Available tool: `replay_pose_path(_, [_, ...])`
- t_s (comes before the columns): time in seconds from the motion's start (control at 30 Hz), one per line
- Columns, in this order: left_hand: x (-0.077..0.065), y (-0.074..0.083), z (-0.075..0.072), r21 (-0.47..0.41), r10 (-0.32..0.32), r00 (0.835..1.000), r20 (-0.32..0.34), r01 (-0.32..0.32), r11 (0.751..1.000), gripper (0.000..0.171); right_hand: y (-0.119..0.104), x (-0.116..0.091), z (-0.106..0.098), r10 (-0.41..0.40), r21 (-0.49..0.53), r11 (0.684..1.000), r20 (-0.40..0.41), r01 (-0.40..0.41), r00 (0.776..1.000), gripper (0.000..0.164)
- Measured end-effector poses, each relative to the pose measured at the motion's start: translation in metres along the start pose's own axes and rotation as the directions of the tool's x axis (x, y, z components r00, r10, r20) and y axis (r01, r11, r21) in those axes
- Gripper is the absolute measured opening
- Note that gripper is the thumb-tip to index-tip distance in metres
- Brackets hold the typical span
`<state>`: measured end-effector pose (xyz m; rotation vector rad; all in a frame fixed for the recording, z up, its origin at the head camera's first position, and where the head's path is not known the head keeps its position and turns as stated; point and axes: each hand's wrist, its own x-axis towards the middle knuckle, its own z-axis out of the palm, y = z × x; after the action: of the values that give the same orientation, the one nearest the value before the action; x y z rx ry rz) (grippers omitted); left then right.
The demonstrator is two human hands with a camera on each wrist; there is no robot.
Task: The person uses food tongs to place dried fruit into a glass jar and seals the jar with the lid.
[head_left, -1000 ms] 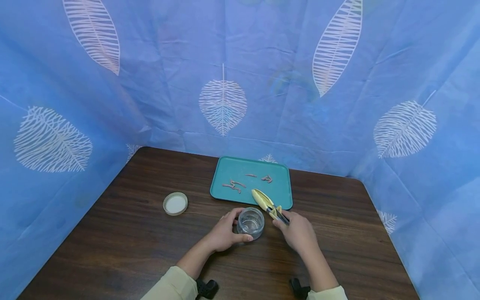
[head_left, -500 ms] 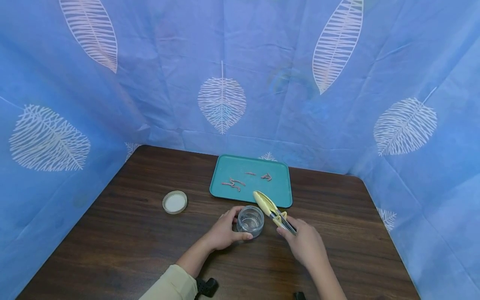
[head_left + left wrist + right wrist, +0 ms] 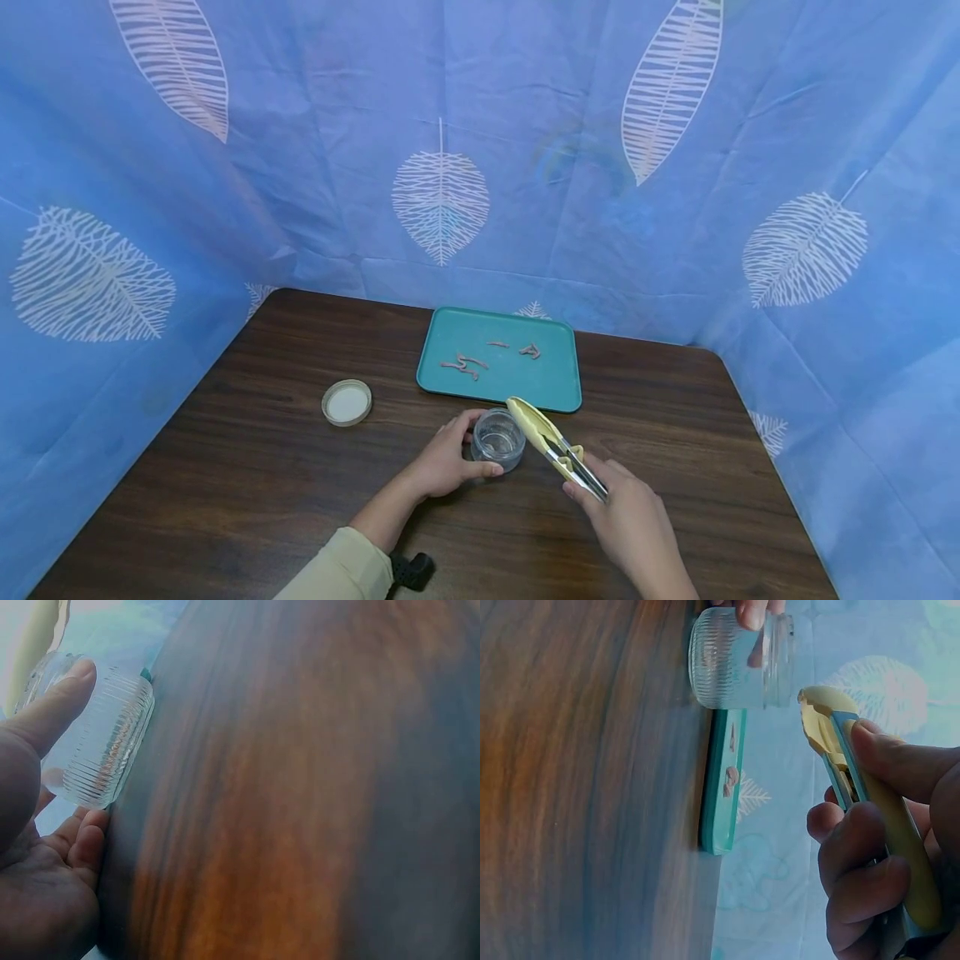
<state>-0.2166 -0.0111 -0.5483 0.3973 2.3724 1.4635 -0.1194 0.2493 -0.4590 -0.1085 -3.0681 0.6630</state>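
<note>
My left hand (image 3: pixel 442 460) holds a clear ribbed glass jar (image 3: pixel 498 440) around its left side, thumb in front; the jar stands upright on the table with no lid on. In the right wrist view the jar (image 3: pixel 739 660) looks see-through, and whether anything lies at its bottom I cannot tell. Yellow-tipped metal tongs (image 3: pixel 546 435) are gripped by my right hand (image 3: pixel 633 518), their tips raised at the upper right of the jar's mouth. Behind the jar, several thin pinkish strips (image 3: pixel 463 364) lie on a teal tray (image 3: pixel 517 393).
A round lid (image 3: pixel 347 403) with a white inside lies on the dark wooden table (image 3: pixel 247 467), left of the jar. Blue cloth (image 3: pixel 330 167) with white leaf prints hangs around the back and sides.
My right hand has drawn the tongs back toward me and to the right, so their tips have left the tray's front edge. The left hand stays on the jar. The head view shifts slightly.
</note>
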Motion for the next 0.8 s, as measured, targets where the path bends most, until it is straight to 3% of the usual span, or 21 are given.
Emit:
replay_pose_path(0.3, [0.0, -0.001, 0.002, 0.011, 0.014, 1.0, -0.013, -0.013, 1.0, 0.089, -0.001, -0.01, 0.002, -0.039, -0.023, 0.999, -0.021, 0.039, 0.999, 0.057])
replay_pose_path(0.6, [0.0, -0.001, 0.002, 0.001, 0.011, 1.0, -0.01, -0.011, 1.0, 0.088, 0.001, -0.008, 0.006, 0.026, 0.008, 1.0, 0.0, -0.026, 1.0, 0.065])
replay_pose_path(0.8, [-0.001, 0.0, 0.002, 0.0, 0.012, 1.0, -0.008, -0.012, 1.0, 0.088, 0.006, -0.004, 0.013, 0.041, 0.018, 0.999, -0.001, -0.041, 0.999, 0.08])
